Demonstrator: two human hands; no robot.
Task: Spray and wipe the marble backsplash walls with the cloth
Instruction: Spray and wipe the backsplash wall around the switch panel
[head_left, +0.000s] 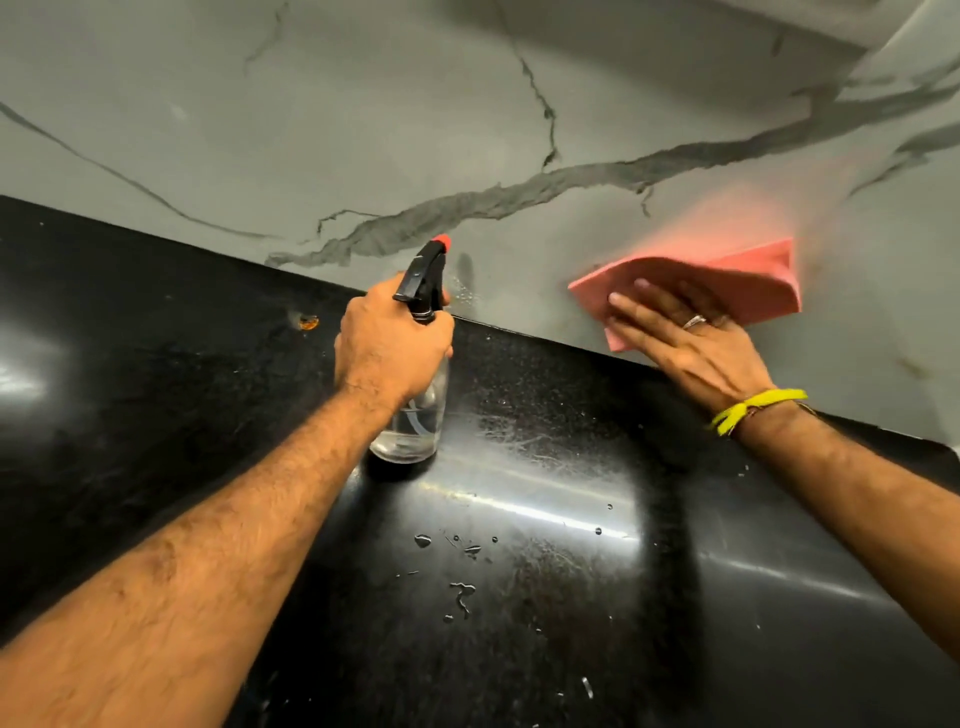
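The grey marble backsplash (363, 130) with dark veins fills the upper part of the view. My left hand (392, 353) grips the neck of a clear spray bottle (415, 421) with a black trigger head and red nozzle; the bottle stands upright on the black countertop (519, 597), nozzle towards the wall. Small droplets cling to the wall beside the nozzle. My right hand (691, 343) lies flat with fingers spread, pressing a folded pink cloth (727, 283) against the backsplash just above the counter. The cloth's upper edge is blurred.
Water drops and smears lie on the glossy countertop between my forearms. A small orange spot (309, 322) sits near the wall on the left. A second marble wall (909, 156) meets the first in a corner at the upper right.
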